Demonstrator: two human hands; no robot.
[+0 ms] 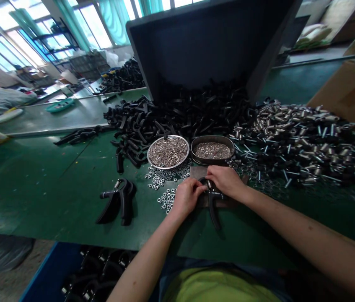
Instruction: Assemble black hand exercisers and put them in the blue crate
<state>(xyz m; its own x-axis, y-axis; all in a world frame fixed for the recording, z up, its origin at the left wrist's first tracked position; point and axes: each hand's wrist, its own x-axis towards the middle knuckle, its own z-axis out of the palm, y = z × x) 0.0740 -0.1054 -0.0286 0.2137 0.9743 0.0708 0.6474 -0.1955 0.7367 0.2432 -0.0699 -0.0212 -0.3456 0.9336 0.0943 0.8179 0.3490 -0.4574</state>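
Observation:
On a metal plate [198, 172] on the bench lies a black hand grip strengthener [214, 212], with a curved handle and a coil spring near its top. My left hand [185, 196] is closed at its left side, thumb and fingers pinched against it. From the upper right, my right hand [226, 180] pinches the top end by the spring; the fingertips partly cover what they touch. Another hand grip strengthener [119, 201], with both handles and a spring, rests to the left. Loose nuts [166, 200] lie beside my left hand.
Behind my hands stand a round dish of small metal pins [168, 152] and an oval tin of tiny parts [213, 150]. Black handles [139, 121] spill from a large tipped bin [202, 46]. Springs and rods [309, 142] are heaped at right. A blue crate [47, 272] sits below the bench.

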